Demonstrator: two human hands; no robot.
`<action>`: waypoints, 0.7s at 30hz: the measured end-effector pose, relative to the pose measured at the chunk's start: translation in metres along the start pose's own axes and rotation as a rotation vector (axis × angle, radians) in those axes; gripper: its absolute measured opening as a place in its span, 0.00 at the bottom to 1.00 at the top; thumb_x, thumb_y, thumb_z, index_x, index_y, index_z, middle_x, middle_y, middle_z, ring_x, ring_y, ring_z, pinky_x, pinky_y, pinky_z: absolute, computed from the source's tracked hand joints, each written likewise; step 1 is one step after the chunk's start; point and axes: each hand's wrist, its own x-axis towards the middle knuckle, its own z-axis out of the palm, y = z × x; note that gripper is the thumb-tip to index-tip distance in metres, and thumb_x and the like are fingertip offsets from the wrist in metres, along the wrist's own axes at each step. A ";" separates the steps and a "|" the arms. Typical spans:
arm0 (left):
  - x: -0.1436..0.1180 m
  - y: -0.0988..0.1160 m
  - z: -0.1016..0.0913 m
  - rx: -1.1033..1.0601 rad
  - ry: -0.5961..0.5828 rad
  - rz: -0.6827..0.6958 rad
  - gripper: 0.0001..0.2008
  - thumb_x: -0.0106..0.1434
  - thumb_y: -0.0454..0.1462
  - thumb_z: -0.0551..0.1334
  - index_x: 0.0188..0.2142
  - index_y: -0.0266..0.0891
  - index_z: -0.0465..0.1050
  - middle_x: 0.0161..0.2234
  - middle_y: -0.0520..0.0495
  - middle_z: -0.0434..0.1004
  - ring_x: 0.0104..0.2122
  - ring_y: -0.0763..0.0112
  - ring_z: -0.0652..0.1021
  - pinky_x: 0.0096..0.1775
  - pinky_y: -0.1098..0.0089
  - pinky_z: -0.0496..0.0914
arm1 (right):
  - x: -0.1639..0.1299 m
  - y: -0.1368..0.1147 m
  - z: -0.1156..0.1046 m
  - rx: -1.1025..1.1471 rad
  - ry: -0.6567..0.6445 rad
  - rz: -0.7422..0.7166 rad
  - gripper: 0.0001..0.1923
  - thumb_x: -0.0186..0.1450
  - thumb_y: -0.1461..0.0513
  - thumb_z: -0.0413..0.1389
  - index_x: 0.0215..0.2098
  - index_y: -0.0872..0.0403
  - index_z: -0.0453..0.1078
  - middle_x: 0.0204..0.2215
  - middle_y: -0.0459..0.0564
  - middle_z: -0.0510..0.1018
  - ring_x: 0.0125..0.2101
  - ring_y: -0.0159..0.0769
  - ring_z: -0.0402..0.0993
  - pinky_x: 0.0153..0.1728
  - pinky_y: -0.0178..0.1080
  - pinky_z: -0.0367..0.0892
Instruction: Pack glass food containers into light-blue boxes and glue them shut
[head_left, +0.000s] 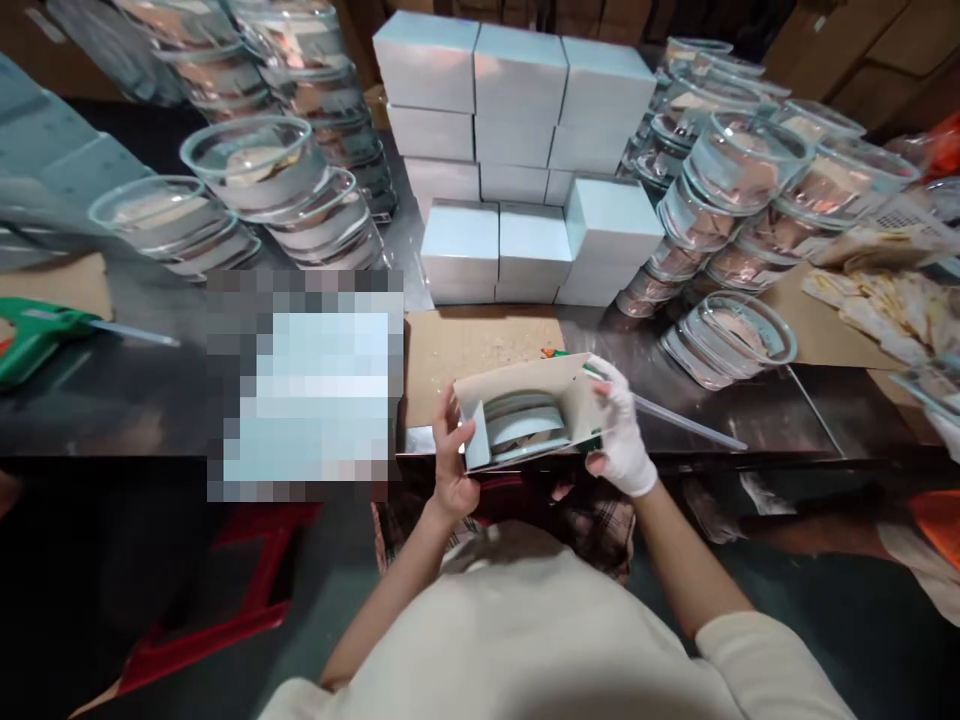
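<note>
An opened white cardboard box (pixel 577 385) with a greyish inside is held tilted at the table's front edge. Round clear-rimmed containers (pixel 525 425) sit inside it. My bare left hand (pixel 454 460) grips the box's left end, thumb by a side flap. My right hand (pixel 624 435), in a white glove with bare fingertips, closes on the right end. Green and orange parts (pixel 553 352) show behind the box, and a translucent stick (pixel 694 422) extends right from behind my right hand. Most of that tool is hidden, and I cannot tell whether my hand touches it.
Stacked white boxes (pixel 517 80) stand ahead on the metal table. Stacks of round clear containers (pixel 247 165) rise at left, with more containers (pixel 727 340) at right. A cardboard sheet (pixel 480 335) lies behind the held box. A green glue gun (pixel 41 335) lies far left. A pixelated patch hides the left-centre.
</note>
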 end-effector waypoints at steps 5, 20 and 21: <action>0.010 0.017 0.002 -0.022 0.077 0.095 0.26 0.68 0.61 0.61 0.48 0.43 0.77 0.56 0.39 0.75 0.56 0.53 0.78 0.57 0.55 0.73 | -0.004 -0.006 0.061 0.060 0.293 0.297 0.30 0.69 0.35 0.52 0.45 0.50 0.75 0.58 0.57 0.77 0.59 0.48 0.76 0.63 0.52 0.69; 0.037 0.019 -0.020 0.167 -0.146 0.318 0.31 0.59 0.64 0.67 0.48 0.44 0.81 0.43 0.43 0.77 0.56 0.52 0.76 0.60 0.54 0.69 | -0.028 0.009 -0.033 -0.714 0.088 1.004 0.21 0.66 0.44 0.59 0.39 0.54 0.77 0.42 0.60 0.83 0.49 0.52 0.80 0.52 0.47 0.71; 0.039 0.019 -0.017 0.170 -0.152 0.332 0.29 0.58 0.61 0.70 0.49 0.45 0.80 0.40 0.45 0.78 0.55 0.52 0.76 0.61 0.53 0.68 | -0.026 0.017 -0.033 -0.686 0.044 1.088 0.20 0.61 0.47 0.64 0.38 0.54 0.77 0.42 0.59 0.84 0.48 0.52 0.80 0.51 0.46 0.71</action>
